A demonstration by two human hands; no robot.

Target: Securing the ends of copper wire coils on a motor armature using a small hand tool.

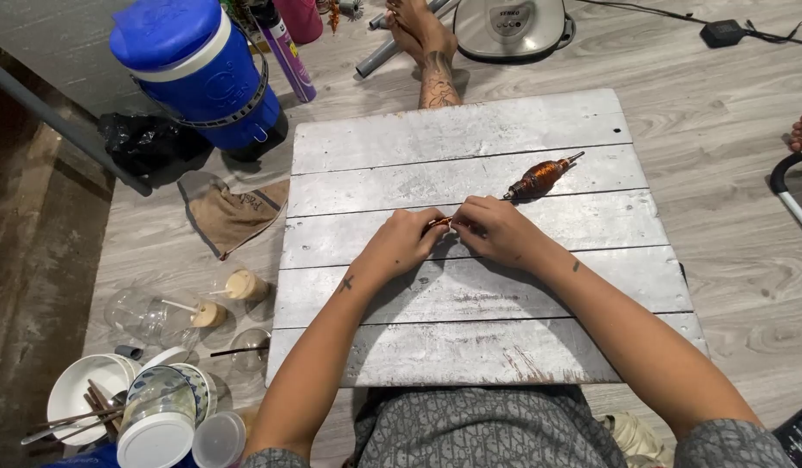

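Silver-painted planks form the tabletop [470, 295]; both hands, left [402, 243] and right [496, 227], pinch copper wire [441, 222] running from the spool [539, 178] lying just beyond. Bending seems underway, demanding steady fingertip tension.

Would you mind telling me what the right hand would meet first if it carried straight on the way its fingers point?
The right hand points left at the left hand. Their fingertips nearly meet around a small copper piece, so it would probably meet that first, then the left fingers.

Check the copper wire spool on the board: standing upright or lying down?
Lying down. The copper wire spool rests on its side on the white board, its thin end pointing up-right.
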